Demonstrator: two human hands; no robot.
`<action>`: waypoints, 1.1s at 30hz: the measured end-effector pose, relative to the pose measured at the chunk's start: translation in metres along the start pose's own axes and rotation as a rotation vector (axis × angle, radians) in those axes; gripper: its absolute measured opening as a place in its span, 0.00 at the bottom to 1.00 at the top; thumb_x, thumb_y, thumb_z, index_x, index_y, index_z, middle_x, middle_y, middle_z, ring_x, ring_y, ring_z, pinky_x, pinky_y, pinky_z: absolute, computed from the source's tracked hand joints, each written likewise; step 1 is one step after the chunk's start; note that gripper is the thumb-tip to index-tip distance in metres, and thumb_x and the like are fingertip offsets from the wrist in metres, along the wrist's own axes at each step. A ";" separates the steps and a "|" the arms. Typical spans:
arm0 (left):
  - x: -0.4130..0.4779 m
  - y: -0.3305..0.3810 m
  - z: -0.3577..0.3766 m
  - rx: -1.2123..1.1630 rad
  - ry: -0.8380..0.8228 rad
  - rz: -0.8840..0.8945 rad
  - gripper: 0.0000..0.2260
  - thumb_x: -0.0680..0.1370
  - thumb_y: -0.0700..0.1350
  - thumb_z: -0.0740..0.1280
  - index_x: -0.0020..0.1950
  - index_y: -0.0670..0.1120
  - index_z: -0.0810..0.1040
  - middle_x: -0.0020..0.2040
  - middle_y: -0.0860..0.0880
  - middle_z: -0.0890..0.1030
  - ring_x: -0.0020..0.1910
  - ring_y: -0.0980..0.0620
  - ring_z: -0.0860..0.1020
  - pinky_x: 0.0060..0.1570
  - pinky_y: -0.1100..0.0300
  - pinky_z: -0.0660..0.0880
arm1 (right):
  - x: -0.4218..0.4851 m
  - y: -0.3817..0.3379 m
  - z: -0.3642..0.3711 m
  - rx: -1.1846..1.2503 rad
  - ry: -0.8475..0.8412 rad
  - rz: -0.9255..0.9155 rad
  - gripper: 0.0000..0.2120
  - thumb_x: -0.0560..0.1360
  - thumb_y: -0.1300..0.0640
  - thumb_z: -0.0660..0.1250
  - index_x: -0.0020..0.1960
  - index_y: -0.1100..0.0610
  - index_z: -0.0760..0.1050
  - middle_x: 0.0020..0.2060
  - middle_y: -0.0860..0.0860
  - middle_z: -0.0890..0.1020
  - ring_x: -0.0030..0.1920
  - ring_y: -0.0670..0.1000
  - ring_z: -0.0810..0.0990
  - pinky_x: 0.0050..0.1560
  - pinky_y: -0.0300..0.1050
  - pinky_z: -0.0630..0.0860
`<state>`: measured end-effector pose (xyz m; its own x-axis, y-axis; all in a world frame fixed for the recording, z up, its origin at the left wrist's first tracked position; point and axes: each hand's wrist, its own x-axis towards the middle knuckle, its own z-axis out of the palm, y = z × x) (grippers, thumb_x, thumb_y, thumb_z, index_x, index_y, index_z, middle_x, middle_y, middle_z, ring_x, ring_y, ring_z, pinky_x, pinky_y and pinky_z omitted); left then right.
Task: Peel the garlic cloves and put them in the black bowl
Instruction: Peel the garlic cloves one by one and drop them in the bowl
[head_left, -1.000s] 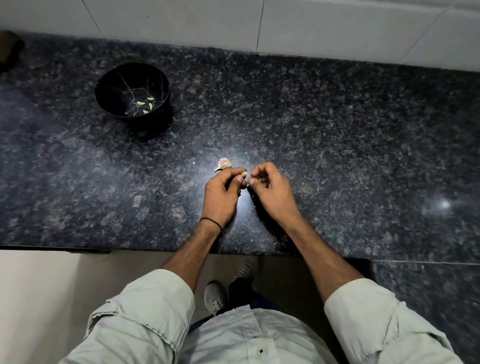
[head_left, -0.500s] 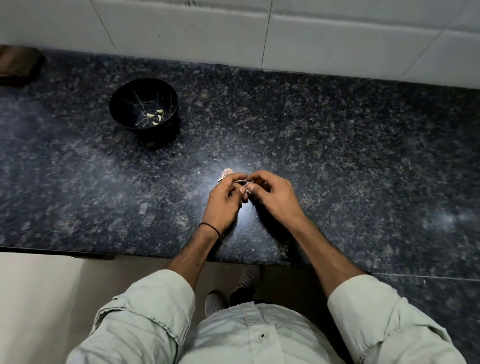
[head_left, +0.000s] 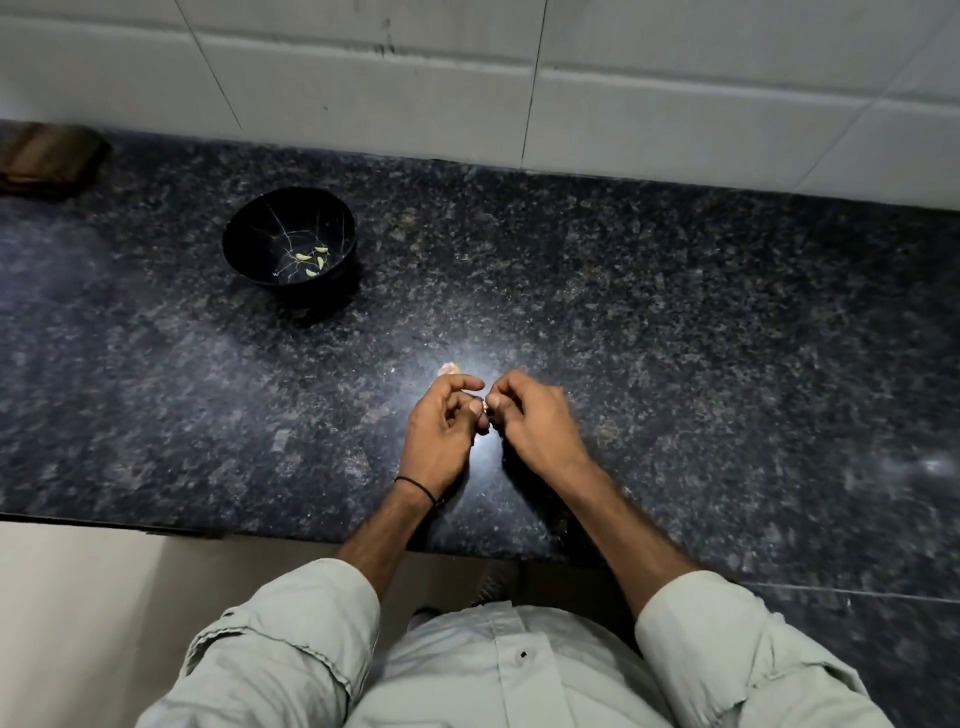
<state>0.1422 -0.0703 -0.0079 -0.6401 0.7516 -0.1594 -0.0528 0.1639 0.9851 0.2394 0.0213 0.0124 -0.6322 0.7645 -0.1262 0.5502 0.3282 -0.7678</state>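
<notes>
L hand (head_left: 439, 431) & R hand (head_left: 535, 421) had barely shifted in the last sec: both stayed pinched on the garlic clove (head_left: 486, 410), so peeling wasn't done. Pinkish garlic piece (head_left: 449, 369) lay just beyond. Farther left, black bowl (head_left: 235, 240) held a few peeled cloves (head_left: 310, 258).

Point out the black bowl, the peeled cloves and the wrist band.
black bowl (head_left: 254, 218): head view, bare inner wall.
peeled cloves (head_left: 303, 256): head view, one clove in the bowl.
wrist band (head_left: 415, 487): head view, cord's middle.

Open counter (head_left: 675, 338) surrounds the black bowl (head_left: 244, 223), its mouth unobstructed; one loose garlic clove (head_left: 449, 369) lies mid-counter, wall (head_left: 675, 104) behind.
</notes>
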 end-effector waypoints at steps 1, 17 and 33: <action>0.000 0.000 0.000 -0.011 -0.004 -0.006 0.10 0.80 0.32 0.61 0.53 0.44 0.77 0.34 0.45 0.79 0.34 0.51 0.75 0.36 0.61 0.71 | 0.000 0.002 0.001 0.018 0.007 -0.001 0.05 0.78 0.59 0.65 0.44 0.56 0.76 0.36 0.51 0.83 0.38 0.53 0.81 0.42 0.51 0.78; -0.004 -0.001 0.004 0.072 0.022 0.062 0.10 0.81 0.34 0.60 0.54 0.47 0.77 0.36 0.41 0.79 0.39 0.52 0.78 0.61 0.48 0.75 | -0.006 0.004 -0.007 0.230 -0.039 -0.085 0.02 0.78 0.62 0.67 0.48 0.56 0.77 0.35 0.47 0.85 0.36 0.42 0.81 0.40 0.34 0.74; -0.005 -0.003 0.005 0.046 0.012 0.046 0.10 0.82 0.34 0.60 0.55 0.47 0.75 0.39 0.47 0.78 0.41 0.52 0.78 0.48 0.59 0.77 | -0.009 0.012 0.005 0.260 0.069 -0.073 0.03 0.76 0.64 0.70 0.46 0.59 0.77 0.37 0.48 0.84 0.40 0.46 0.83 0.42 0.45 0.79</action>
<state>0.1495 -0.0712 -0.0103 -0.6498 0.7517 -0.1126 0.0126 0.1587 0.9872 0.2492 0.0161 0.0012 -0.6210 0.7833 -0.0286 0.3405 0.2368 -0.9099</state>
